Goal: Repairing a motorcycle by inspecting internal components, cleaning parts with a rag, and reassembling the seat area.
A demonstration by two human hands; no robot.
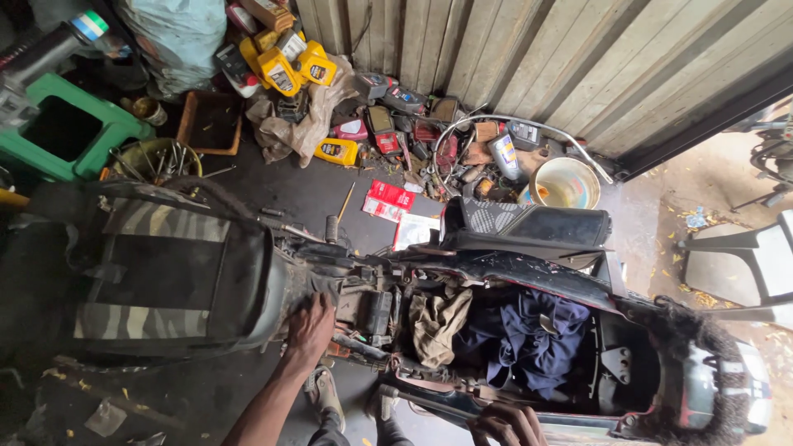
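Over open scooter frame (496, 272) | left hand (310, 330) grip flat, open, on seat (165, 272) | right hand (505, 423) grip curled on frame edge

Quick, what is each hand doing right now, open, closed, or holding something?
Left hand: open, fingers spread flat on the motorbike frame by the seat.
Right hand: fingers curled over the lower body panel; a firm grip cannot be told.

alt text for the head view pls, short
A person's left hand presses on the open frame of a motorcycle beside its camouflage-covered seat, while the right hand grips the near edge. Rags fill the underseat bay; oil bottles litter the floor behind.
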